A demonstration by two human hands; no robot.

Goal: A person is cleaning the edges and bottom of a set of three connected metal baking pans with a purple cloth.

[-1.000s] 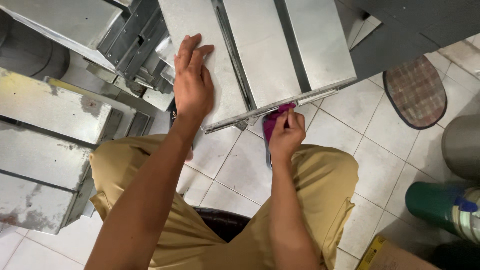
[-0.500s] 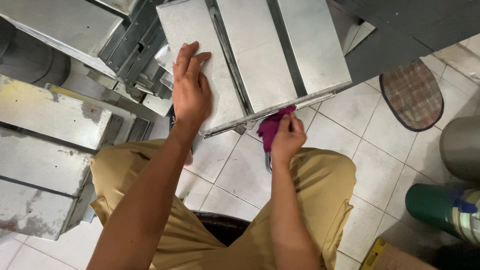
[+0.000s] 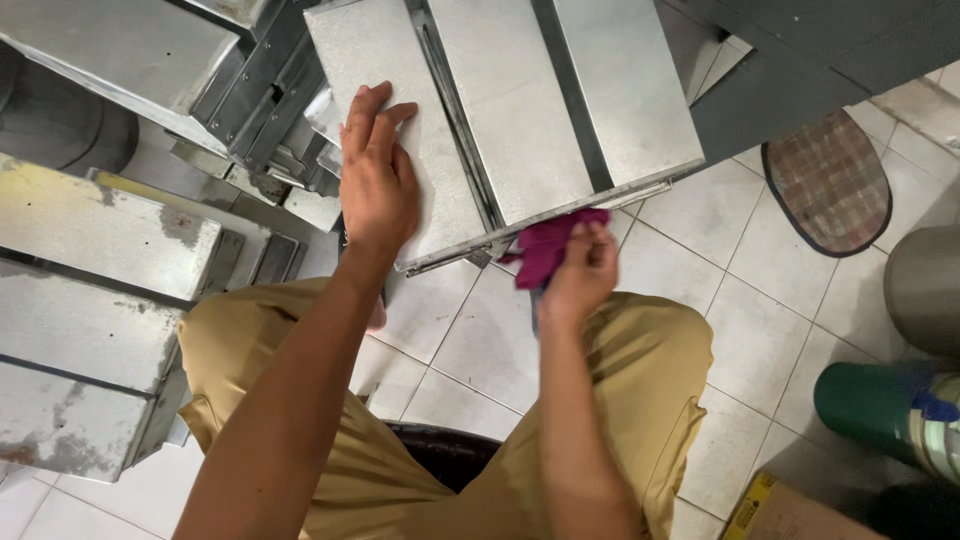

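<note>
Both hands (image 3: 378, 185) at panel (image 3: 520, 110) edge

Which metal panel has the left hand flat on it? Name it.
The leftmost panel of the tilted ribbed sheet; the left hand lies on it, the panels beside it are bare.

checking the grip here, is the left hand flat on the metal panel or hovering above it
Touching: the head view shows the left hand lying palm-down on the grey metal panel, fingers spread flat with no gap.
</note>
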